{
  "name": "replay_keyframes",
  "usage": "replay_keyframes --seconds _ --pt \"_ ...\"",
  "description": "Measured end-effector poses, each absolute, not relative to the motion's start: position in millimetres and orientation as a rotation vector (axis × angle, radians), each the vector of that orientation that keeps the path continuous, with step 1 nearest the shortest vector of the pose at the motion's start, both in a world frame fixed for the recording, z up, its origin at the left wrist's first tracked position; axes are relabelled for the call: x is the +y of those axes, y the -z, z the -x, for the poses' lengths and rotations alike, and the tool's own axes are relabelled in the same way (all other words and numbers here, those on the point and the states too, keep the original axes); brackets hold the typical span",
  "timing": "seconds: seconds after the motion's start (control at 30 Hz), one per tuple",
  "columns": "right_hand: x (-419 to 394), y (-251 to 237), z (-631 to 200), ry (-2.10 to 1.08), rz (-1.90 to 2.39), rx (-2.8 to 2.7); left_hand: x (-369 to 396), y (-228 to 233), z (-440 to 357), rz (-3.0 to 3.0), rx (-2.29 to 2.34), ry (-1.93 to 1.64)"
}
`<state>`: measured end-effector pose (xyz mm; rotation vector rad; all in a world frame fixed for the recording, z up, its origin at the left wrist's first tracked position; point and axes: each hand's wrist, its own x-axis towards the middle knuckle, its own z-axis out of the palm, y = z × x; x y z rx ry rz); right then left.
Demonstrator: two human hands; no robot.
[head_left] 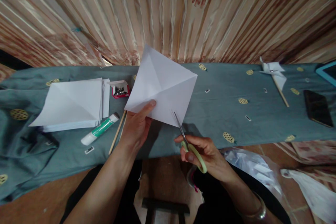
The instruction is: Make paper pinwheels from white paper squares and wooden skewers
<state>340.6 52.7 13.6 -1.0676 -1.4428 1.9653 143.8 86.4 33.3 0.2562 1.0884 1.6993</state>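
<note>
My left hand grips a creased square sheet of white paper by its lower left edge, thumb on top. The sheet is tilted up above the table, its fold lines crossing near the middle. In my right hand is a pair of scissors with pale green handles, fingers through the loops. Their blades meet the sheet near its lowest corner. Under my left wrist lies a thin wooden stick, partly hidden. Left of that hand are a glue stick with a green label and a small red box of metal pins.
A stack of white paper lies on the left of the cloth-covered table. A paper pinwheel on a stick, a dark phone and a blue-edged device lie on the right. Curtains hang behind. Plastic bags are below.
</note>
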Motion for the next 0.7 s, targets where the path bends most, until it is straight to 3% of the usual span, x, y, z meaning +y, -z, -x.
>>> replay_keyframes --seconds 0.7 --pt "50.2 -10.4 -341.2 -2.019 1.106 -1.373 85.7 -35.8 -144.3 -0.265 1.117 -1.684"
